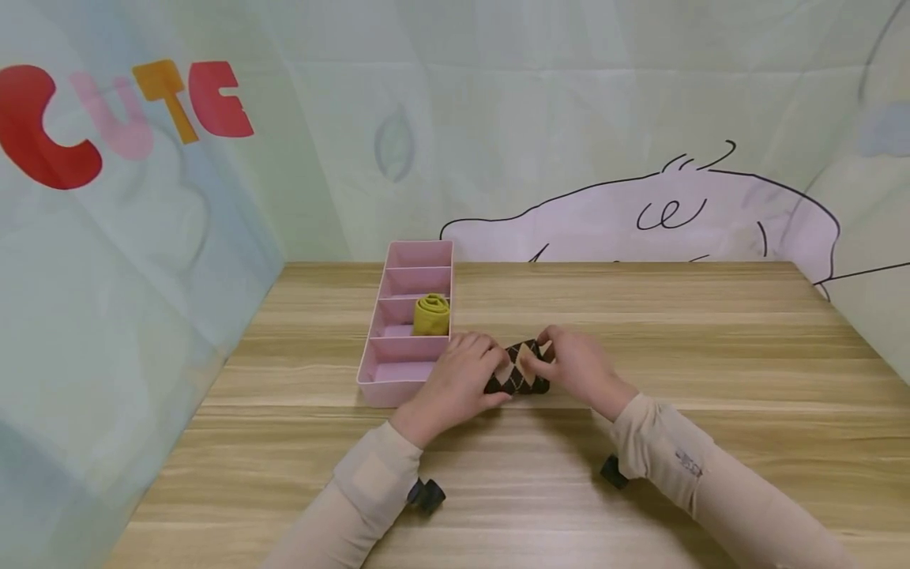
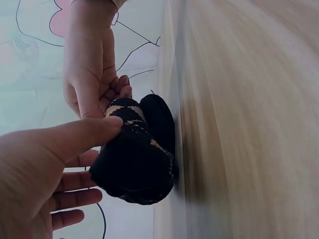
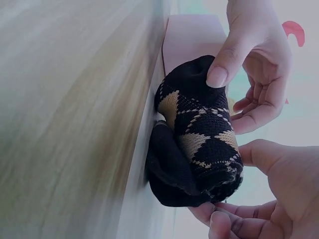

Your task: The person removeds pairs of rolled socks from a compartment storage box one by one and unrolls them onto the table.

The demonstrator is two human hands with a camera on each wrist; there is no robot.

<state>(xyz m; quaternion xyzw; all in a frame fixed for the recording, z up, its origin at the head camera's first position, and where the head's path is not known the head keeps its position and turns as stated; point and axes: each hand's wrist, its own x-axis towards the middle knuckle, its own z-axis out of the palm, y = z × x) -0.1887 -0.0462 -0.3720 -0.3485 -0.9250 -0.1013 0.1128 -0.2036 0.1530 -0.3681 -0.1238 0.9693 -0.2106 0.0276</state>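
A folded argyle sock [image 1: 517, 368], black with tan diamonds, lies on the table between both hands. My left hand [image 1: 462, 374] holds its left end, thumb on the near side and fingers beyond it. At the right end my right hand [image 1: 581, 368] pinches the sock with thumb and fingertips. The right wrist view shows the sock [image 3: 207, 127] as a thick roll, with a loose black part folded beneath it. From the left wrist, its plain black end [image 2: 132, 167] faces the camera, and the left thumb presses its upper side.
Left of the hands stands a pink divided box [image 1: 398, 393] with several compartments in a row. A rolled mustard-yellow cloth [image 1: 431, 316] sits in one of them. The wooden table [image 1: 640, 308] meets a printed curtain [image 1: 540, 134] behind.
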